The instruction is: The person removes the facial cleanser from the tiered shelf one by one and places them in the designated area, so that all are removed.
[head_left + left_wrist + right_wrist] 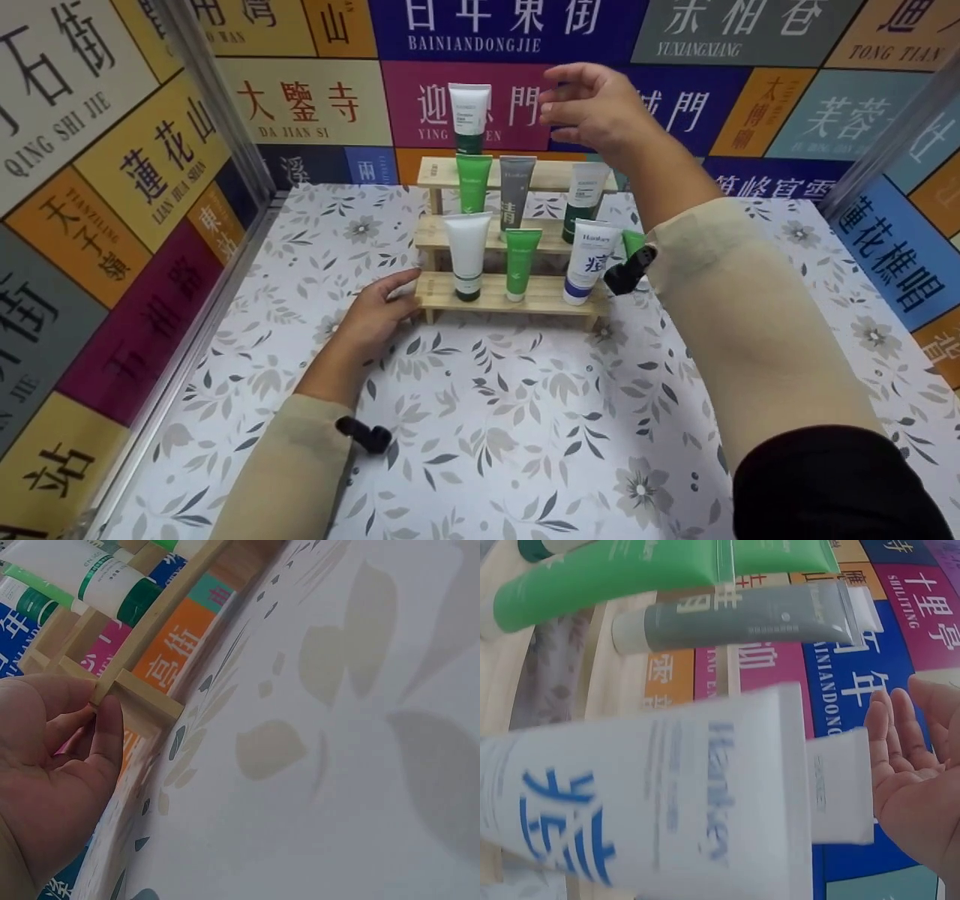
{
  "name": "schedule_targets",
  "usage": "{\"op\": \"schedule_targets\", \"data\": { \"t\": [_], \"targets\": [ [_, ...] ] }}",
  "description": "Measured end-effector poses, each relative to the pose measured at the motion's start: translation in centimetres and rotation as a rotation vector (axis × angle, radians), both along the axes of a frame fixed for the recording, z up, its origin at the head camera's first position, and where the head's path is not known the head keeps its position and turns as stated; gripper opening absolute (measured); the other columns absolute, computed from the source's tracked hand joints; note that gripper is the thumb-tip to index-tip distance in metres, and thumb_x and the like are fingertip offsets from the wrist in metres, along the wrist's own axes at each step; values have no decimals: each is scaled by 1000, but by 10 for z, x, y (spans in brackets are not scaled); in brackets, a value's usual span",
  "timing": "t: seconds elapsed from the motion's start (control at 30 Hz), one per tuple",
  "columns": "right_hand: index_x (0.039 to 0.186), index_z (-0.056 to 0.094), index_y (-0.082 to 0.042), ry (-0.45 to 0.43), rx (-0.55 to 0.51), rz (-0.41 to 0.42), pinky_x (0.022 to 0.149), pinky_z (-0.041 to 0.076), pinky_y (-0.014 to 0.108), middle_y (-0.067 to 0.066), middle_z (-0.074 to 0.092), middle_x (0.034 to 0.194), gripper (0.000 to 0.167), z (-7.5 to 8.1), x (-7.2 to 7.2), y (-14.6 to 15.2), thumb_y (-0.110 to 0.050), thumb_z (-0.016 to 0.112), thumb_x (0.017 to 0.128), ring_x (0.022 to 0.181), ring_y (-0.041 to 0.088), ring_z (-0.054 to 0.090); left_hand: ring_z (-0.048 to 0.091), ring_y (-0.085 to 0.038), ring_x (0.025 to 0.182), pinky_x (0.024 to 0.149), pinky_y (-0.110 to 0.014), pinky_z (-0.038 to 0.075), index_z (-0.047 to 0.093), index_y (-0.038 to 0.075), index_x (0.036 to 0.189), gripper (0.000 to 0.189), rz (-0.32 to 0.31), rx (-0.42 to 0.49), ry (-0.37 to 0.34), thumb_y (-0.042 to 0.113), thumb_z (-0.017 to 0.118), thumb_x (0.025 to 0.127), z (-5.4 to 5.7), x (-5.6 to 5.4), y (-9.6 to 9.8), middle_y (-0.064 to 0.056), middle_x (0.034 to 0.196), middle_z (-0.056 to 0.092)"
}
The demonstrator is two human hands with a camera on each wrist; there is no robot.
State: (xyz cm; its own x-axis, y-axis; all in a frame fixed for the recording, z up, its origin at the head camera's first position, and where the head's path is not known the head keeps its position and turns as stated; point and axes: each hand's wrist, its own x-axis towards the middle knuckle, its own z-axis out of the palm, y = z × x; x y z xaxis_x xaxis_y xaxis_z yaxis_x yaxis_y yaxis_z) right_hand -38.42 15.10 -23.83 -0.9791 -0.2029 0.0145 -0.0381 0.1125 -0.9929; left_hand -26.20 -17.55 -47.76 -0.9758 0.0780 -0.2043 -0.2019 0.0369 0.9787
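My left hand [379, 315] pinches the left end of the bottom step of a wooden three-step rack [517, 301] between thumb and fingers. Empty, my right hand [596, 109] is raised above the right side of the top step, fingers loosely bent. A white and dark green tube [469, 112] stands on the top step at left. Lower down are a green tube [474, 182], a grey tube [517, 191] and another white and dark green tube [585, 199]. In front stand a white tube [466, 251], a small green tube [520, 262] and a white and blue tube [589, 259].
Another green tube [634, 241] shows partly behind my right wrist camera [631, 270]. The rack stands on a table with a leaf-patterned cloth [480, 420]. Panels with large lettering [315, 101] rise behind and at both sides.
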Motion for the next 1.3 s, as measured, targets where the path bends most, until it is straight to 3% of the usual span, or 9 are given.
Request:
{"op": "schedule_targets", "data": {
  "t": [0.23,0.43,0.77,1.03,1.3],
  "targets": [
    [138,66,-20,-36,2,-4,111,54,42,5,70,131,41,0,-6,-28,-4,71,101,114,20,69,69,-20,125,99,-26,54,55,18,157,55,-2,-30,-2,10,65,104,0,0,-1,-11,150,65],
    [136,68,-20,-34,-2,-16,106,58,38,3,71,126,40,3,-13,-50,-2,70,101,112,20,70,72,-15,111,91,-29,55,56,20,156,54,-1,-60,-2,12,66,103,1,0,-1,-13,147,67],
    [134,68,-25,-48,111,-35,103,57,35,0,68,133,40,5,-26,-70,-7,74,99,118,20,66,69,-19,121,95,-28,56,59,23,154,56,12,-75,6,12,68,100,0,-2,-1,-8,147,67],
    [135,68,-26,-46,177,-19,101,58,35,0,69,132,40,-2,-29,-82,-7,74,100,119,19,67,71,-21,120,97,-30,57,58,20,155,54,-12,-58,15,10,65,102,-1,-1,-2,-13,146,67],
    [129,70,-19,-56,73,-41,106,59,38,2,71,127,36,-4,-28,-79,2,72,99,120,21,67,70,-19,119,95,-28,56,57,19,156,55,-9,-51,11,10,66,102,-2,-1,-2,-14,147,67]
  ]
}}
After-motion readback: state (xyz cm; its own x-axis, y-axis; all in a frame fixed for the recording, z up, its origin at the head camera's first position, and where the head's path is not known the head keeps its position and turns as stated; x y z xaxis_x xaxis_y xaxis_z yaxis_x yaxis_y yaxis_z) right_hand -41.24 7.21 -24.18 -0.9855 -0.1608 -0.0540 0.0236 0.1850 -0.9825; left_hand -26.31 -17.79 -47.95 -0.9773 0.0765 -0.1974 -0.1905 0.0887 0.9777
